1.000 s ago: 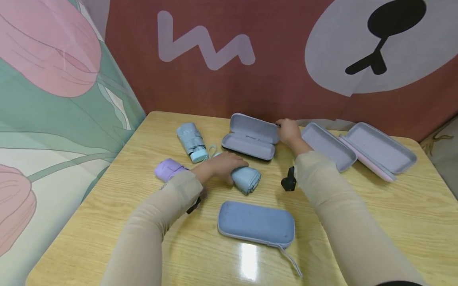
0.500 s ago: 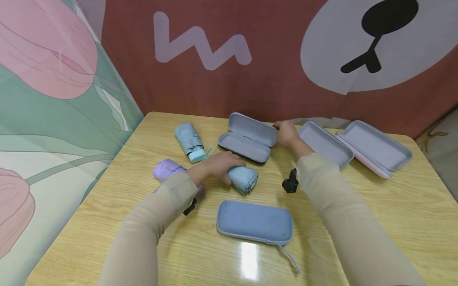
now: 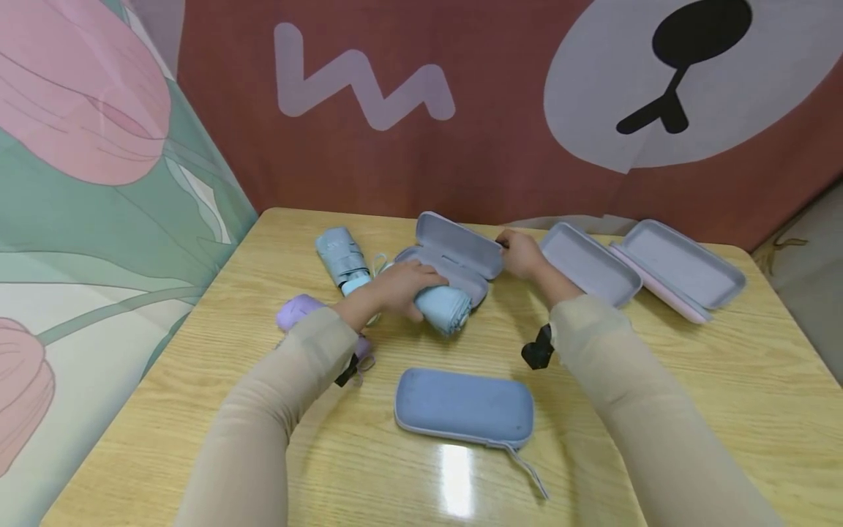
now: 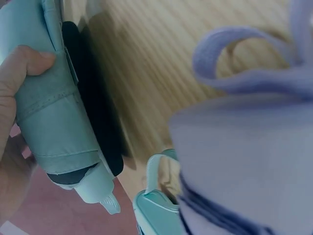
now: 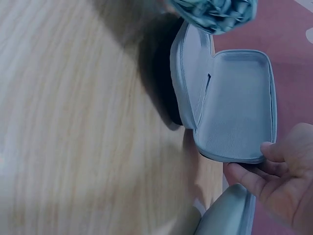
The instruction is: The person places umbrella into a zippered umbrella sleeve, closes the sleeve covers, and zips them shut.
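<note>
My left hand (image 3: 400, 285) grips a rolled light blue folding umbrella (image 3: 446, 307) from above, over the front part of an open zip case (image 3: 457, 243) with grey lining. In the left wrist view the thumb lies across the umbrella's fabric (image 4: 58, 117), and a dark edge of the case shows behind it. At the case's right end, my right hand (image 3: 525, 255) pinches the corner of the raised lid. The right wrist view shows the thumb (image 5: 274, 151) on the lid's inner side and fingers behind it. The umbrella's ruffled end (image 5: 217, 14) hangs at the top there.
Left of the case lies another light blue umbrella (image 3: 341, 256), with a purple umbrella (image 3: 299, 311) partly under the left sleeve. A closed blue case (image 3: 464, 406) with a strap lies in front. To the right stand a grey-lined open case (image 3: 589, 263) and a pink-edged open case (image 3: 685, 263).
My left hand has lifted the umbrella from the table and carried it back, so it now overlaps the open case's front. The right hand keeps its hold on the lid.
</note>
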Available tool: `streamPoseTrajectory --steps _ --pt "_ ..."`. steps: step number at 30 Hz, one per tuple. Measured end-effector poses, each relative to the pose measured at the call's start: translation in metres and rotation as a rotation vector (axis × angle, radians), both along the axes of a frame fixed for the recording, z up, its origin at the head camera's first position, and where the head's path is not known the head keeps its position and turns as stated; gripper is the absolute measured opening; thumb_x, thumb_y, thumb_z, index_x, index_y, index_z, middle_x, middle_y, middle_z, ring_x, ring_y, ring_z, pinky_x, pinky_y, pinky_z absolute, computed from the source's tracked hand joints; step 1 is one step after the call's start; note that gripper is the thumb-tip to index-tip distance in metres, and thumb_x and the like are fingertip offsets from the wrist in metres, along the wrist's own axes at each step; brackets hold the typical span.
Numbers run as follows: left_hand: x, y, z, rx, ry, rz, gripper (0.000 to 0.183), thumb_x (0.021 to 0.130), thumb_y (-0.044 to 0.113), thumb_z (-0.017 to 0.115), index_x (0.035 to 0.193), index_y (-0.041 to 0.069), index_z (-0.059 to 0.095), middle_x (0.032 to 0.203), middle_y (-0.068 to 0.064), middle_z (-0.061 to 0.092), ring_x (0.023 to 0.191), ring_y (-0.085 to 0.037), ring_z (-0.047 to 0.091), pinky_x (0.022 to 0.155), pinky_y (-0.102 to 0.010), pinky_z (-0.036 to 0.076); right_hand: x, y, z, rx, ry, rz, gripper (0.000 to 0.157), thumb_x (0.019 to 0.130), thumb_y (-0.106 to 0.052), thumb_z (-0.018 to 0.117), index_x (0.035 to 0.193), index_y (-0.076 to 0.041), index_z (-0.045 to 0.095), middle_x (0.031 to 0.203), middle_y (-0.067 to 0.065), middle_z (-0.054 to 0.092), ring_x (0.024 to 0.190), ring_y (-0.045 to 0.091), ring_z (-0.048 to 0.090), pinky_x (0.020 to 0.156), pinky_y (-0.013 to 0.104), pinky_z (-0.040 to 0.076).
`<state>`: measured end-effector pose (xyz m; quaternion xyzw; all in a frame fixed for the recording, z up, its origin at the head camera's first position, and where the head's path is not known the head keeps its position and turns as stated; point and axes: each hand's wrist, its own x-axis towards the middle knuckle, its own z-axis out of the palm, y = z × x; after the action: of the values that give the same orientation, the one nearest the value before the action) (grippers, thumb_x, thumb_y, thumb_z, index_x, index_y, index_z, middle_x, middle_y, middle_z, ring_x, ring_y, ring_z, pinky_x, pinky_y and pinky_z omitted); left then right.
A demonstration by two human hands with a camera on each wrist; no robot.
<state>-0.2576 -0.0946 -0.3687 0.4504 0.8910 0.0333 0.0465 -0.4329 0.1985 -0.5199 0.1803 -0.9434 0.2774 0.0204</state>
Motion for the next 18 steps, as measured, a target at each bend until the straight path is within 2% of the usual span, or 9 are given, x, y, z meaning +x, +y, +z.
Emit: streamPoseTrajectory --steps 2,4,8,9,11,14,18 --pt "-0.001 0.001 0.002 -0.002 0.004 0.011 0.066 0.063 0.024 0.071 0.124 0.013 0.047 0.118 -0.003 0.049 0.106 -0.024 0.042 0.089 -0.037 0.032 0.014 -0.004 0.011 -0.005 -0.025 -0.01 0.026 0.083 -0.012 0.052 0.107 -0.004 0.055 0.099 0.01 0.059 0.091 0.023 0.053 0.074 0.032 0.041" --pt "-0.002 0.002 0.003 -0.001 0.012 0.014 0.066 0.063 0.024 0.07 0.124 0.013 0.047 0.118 -0.003 0.049 0.108 -0.023 0.042 0.092 -0.038 0.03 0.03 -0.006 0.022 -0.053 0.005 0.006 0.022 0.083 -0.015 0.053 0.102 -0.006 0.056 0.093 0.007 0.06 0.085 0.017 0.054 0.069 0.026 0.041" --pt "-0.005 0.004 0.004 0.004 0.023 0.019 0.065 0.065 0.025 0.069 0.124 0.014 0.047 0.117 -0.003 0.049 0.108 -0.023 0.041 0.094 -0.04 0.027 0.095 -0.029 0.093 -0.101 -0.131 -0.001 0.025 0.087 -0.011 0.049 0.108 0.002 0.052 0.103 0.016 0.057 0.094 0.024 0.053 0.077 0.03 0.042" --pt "-0.005 0.005 0.004 0.004 0.019 0.021 0.065 0.065 0.025 0.069 0.125 0.013 0.047 0.118 -0.003 0.048 0.109 -0.023 0.04 0.094 -0.041 0.026 0.108 -0.034 0.105 -0.106 -0.118 -0.003 0.023 0.087 -0.009 0.048 0.106 0.003 0.052 0.101 0.017 0.057 0.091 0.024 0.053 0.075 0.03 0.042" --pt "-0.006 0.007 0.003 0.003 0.012 0.026 0.065 0.066 0.025 0.069 0.125 0.013 0.046 0.12 -0.004 0.047 0.111 -0.024 0.039 0.095 -0.041 0.026 0.134 -0.046 0.134 -0.069 -0.18 -0.032 0.025 0.087 0.0 0.045 0.11 0.009 0.048 0.106 0.024 0.053 0.094 0.032 0.052 0.078 0.038 0.042" --pt "-0.007 0.01 0.002 0.001 0.0 0.033 0.066 0.066 0.025 0.068 0.126 0.012 0.045 0.123 -0.005 0.045 0.114 -0.025 0.036 0.096 -0.04 0.025 0.143 -0.047 0.139 -0.064 -0.141 -0.014 0.025 0.086 0.002 0.044 0.109 0.011 0.048 0.103 0.026 0.054 0.089 0.033 0.053 0.075 0.038 0.042" --pt "-0.008 0.013 -0.001 -0.003 0.005 0.034 0.067 0.066 0.027 0.068 0.126 0.012 0.045 0.124 -0.005 0.044 0.116 -0.025 0.035 0.096 -0.04 0.023 0.148 -0.046 0.139 -0.071 -0.143 -0.009 0.024 0.086 0.001 0.044 0.108 0.01 0.049 0.101 0.026 0.054 0.087 0.033 0.053 0.074 0.039 0.043"
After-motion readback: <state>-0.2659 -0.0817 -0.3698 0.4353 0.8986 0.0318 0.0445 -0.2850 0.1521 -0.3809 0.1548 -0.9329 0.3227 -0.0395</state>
